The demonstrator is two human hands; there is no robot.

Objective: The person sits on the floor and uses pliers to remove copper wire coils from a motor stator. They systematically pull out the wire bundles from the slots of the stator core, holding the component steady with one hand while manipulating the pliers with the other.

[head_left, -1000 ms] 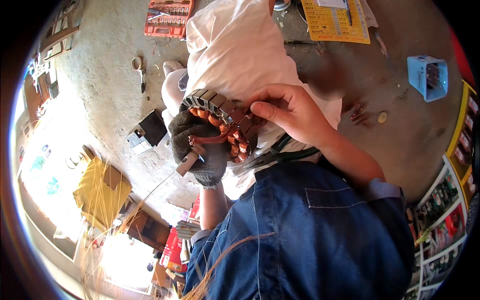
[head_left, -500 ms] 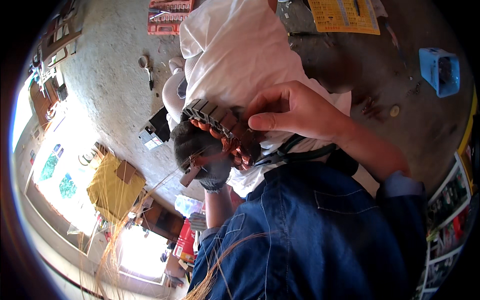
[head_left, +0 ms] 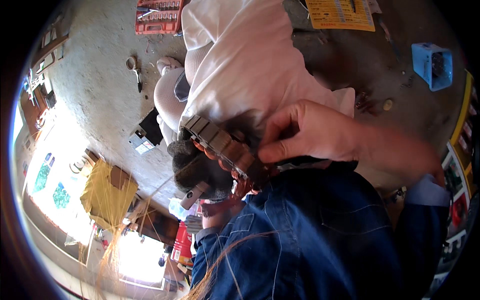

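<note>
My left hand (head_left: 185, 165), in a dark knit glove, grips a ring-shaped stator (head_left: 210, 135) with grey segmented iron and copper coils (head_left: 225, 165). A small grey metal piece (head_left: 195, 195) with a hole shows at the glove's lower side, and reddish copper leads (head_left: 235, 197) hang below the ring. My bare right hand (head_left: 310, 132) is at the ring's right end, fingers curled in toward the thumb; what lies between them is hidden. The ring is over a white cloth (head_left: 240, 60) draped on my lap, just above my dark blue denim clothing.
On the concrete floor are a red socket set (head_left: 157, 17), scissors (head_left: 134, 70), a black flat object (head_left: 150, 130), a yellow sheet (head_left: 340, 12) and a blue plastic basket (head_left: 431, 65). A shelving rack (head_left: 457, 160) stands at right. A yellow covered box (head_left: 105, 195) is at lower left.
The stator and both hands have moved down and slightly right. The copper lead now hangs lower, below the glove, and my right forearm has swung rightward, blurred.
</note>
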